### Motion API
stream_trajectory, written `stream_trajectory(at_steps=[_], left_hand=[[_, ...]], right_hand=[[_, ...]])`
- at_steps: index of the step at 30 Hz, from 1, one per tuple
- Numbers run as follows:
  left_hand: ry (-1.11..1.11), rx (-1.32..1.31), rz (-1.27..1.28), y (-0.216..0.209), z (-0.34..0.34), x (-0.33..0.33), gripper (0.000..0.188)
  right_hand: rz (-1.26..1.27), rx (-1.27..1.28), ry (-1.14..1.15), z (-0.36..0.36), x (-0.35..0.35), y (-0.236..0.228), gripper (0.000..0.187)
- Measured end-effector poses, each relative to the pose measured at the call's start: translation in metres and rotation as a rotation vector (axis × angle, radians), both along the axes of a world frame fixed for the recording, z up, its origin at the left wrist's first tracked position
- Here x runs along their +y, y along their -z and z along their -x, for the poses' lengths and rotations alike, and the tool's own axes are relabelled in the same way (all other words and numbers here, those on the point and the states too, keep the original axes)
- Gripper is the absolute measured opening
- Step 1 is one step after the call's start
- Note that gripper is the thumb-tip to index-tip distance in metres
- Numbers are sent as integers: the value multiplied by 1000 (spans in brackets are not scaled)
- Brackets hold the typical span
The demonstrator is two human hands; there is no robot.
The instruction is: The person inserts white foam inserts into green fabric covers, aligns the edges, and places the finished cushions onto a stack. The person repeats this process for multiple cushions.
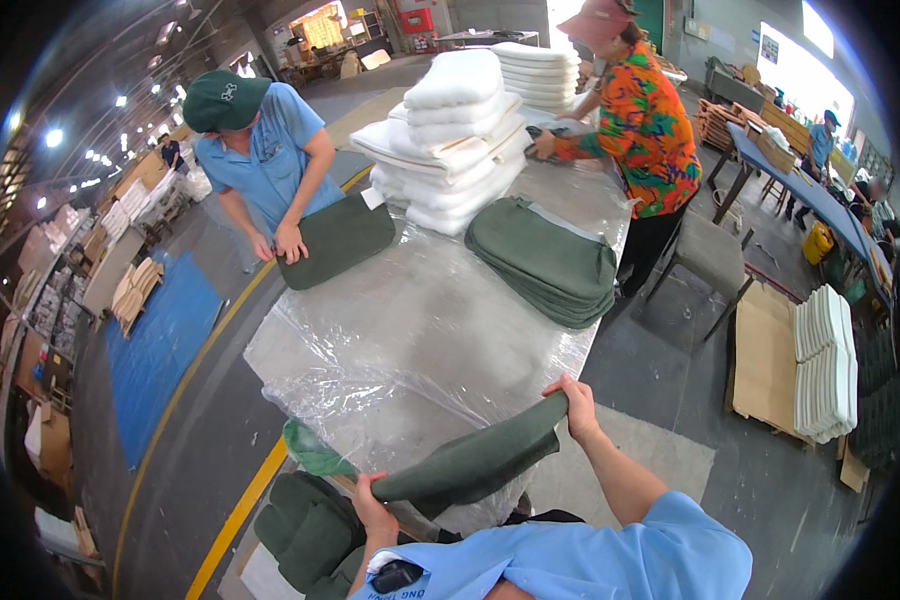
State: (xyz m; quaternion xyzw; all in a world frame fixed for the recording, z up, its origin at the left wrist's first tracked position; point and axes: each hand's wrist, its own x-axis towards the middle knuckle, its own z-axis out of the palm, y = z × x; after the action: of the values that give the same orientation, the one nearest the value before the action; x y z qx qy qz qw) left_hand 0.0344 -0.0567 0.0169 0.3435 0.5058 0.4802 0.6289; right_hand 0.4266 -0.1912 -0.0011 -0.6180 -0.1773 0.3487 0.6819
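Stretched between my two hands is a dark green cloth cushion cover (475, 455), held at the near edge of the table and sagging a little in the middle. My left hand (372, 503) is closed on its left end, and my right hand (576, 408) grips its right end higher up. Beyond it, on the plastic-covered table (410, 325), lies a stack of similar green covers (545, 262). More folded green cloth pieces (310, 530) are piled below my left hand. Crumpled green cloth (315, 450) hangs at the table's near left corner.
Across the table, a person in a green cap (270, 150) handles another green cover (340, 240). At the far right a person in a patterned shirt (640, 130) works beside tall piles of white padding (455, 130). A grey chair (707, 255) stands right of the table.
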Motion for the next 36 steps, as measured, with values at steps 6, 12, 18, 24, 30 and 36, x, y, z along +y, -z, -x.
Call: stream_trajectory(at_steps=[6, 12, 18, 24, 30, 36], left_hand=[[-12, -143, 22, 15, 6, -12, 43], [29, -338, 145, 28, 5, -9, 38], [59, -373, 209, 24, 4, 3, 38], [73, -277, 163, 16, 41, -11, 36], [173, -185, 450, 18, 59, -40, 48], [416, -11, 491, -12, 66, -38, 67]], right_hand=[[-45, 130, -28, -11, -11, 24, 46], [-54, 404, 0, -20, -13, 72, 44], [-44, 453, -30, -26, -7, 74, 40], [-42, 420, -198, -21, -12, 43, 33], [254, 458, -376, -34, -41, 25, 47], [693, 362, -653, -45, -39, -36, 81]])
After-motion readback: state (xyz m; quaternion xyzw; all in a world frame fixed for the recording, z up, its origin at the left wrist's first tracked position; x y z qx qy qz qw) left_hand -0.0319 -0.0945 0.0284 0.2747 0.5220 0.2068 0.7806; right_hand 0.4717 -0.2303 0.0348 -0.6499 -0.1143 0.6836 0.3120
